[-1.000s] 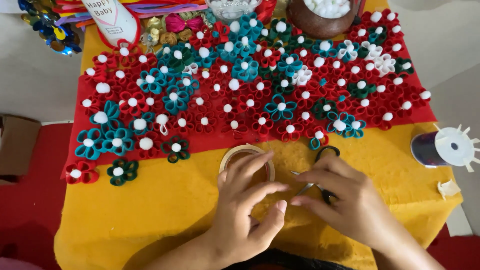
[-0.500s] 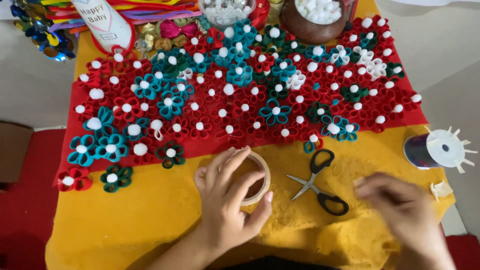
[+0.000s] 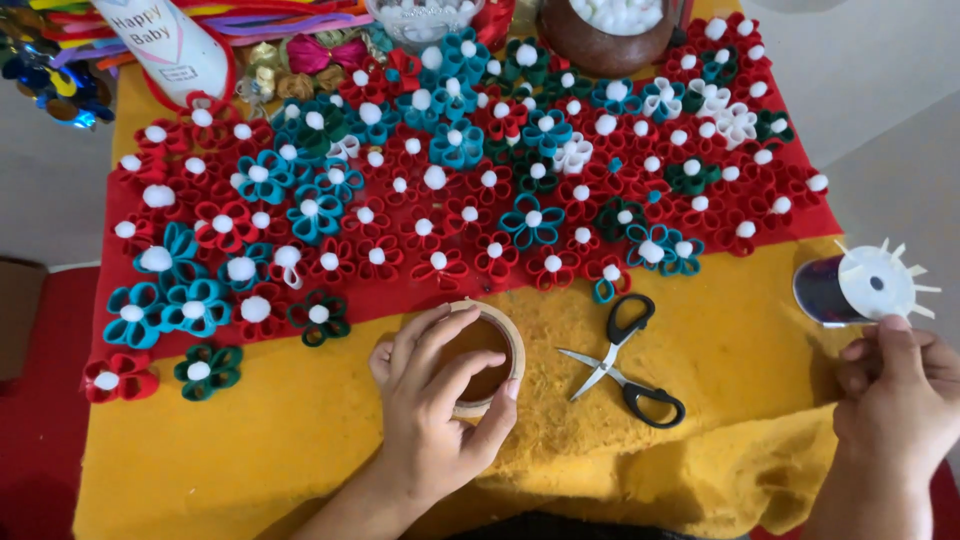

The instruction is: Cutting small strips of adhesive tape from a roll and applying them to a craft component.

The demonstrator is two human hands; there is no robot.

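Observation:
My left hand (image 3: 435,410) grips a beige tape roll (image 3: 510,345) that lies flat on the yellow cloth (image 3: 250,450), fingers over its top and thumb at its right side. Black-handled scissors (image 3: 628,365) lie open on the cloth just right of the roll, with no hand on them. At the table's right edge, my right hand (image 3: 895,405) has its fingers curled and nothing visible in them. Its thumb reaches up to just below a dark spool with a white toothed flange (image 3: 855,288).
A red felt sheet (image 3: 400,300) covered with several red, teal and green loop flowers with white pompom centres fills the far half of the table. At the back stand a white bottle (image 3: 165,45), a clear bowl (image 3: 420,18) and a brown bowl of white pompoms (image 3: 610,35).
My right hand left the scissors lying on the cloth and moved right toward the spool. My left hand stayed on the tape roll.

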